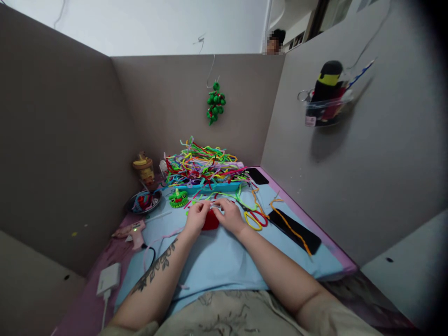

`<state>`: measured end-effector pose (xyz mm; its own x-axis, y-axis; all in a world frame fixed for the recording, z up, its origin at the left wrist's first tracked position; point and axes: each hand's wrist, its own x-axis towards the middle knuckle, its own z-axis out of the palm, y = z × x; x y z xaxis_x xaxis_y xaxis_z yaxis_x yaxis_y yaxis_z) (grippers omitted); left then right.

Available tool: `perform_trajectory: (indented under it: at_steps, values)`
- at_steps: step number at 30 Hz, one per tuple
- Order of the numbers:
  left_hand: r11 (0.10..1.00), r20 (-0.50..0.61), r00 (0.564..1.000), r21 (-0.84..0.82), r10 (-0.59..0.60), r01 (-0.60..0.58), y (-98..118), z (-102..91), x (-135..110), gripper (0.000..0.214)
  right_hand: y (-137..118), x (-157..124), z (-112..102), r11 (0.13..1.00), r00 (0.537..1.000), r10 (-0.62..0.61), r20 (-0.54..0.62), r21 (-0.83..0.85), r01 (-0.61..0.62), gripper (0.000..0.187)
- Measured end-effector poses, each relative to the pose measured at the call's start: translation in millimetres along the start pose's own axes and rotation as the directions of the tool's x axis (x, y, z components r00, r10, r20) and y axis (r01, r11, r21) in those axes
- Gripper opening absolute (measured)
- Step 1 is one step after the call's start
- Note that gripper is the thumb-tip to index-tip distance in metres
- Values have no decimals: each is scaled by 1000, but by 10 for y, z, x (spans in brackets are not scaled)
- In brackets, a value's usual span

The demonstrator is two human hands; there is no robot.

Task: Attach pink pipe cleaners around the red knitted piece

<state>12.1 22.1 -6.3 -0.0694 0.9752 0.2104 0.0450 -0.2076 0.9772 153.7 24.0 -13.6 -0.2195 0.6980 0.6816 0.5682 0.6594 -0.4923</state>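
In the head view, the left hand [197,216] and the right hand [230,215] lie close together on the light blue mat [224,261] that covers the tabletop. Their fingers [206,206] are curled and pressed together at the tips, pinching a thin pale strand [215,204] that runs from one hand to the other (too fine to make out its exact colour). Directly under the fingers, touching both hands, sits a small red piece [211,222].

Just beyond the fingers lies a blue tray [210,188] heaped with a tangle of coloured pipe cleaners [201,163]. To the left of the fingers, near them, stands a green fuzzy figure [178,199]. Farther left are a dark bowl [143,203] and a glue gun [131,231].

Just to the right of the fingers lie scissors [257,218] with yellow and red handles. Past them is a black phone [296,232] with an orange pipe cleaner [292,228] draped across it.

On the partition well above the fingers hangs a green beaded ornament [216,103].
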Motion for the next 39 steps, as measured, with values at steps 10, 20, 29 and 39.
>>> perform_trajectory:
  at_steps: [10,20,29,39]
  values:
    - [948,177,960,195,219,-252,84,-26,-42,19,-18,49,-46,800,956,179,233,531,-279,27]
    - [979,178,972,106,156,-176,85,-14,-50,22,31,65,-59,672,929,231,288,644,-367,27]
    - [969,113,977,152,178,-194,70,-28,-41,14,34,55,3,655,918,285,276,643,-397,29]
    - [944,83,976,251,200,-215,164,-12,-109,14,36,23,76,852,957,283,70,441,-284,20]
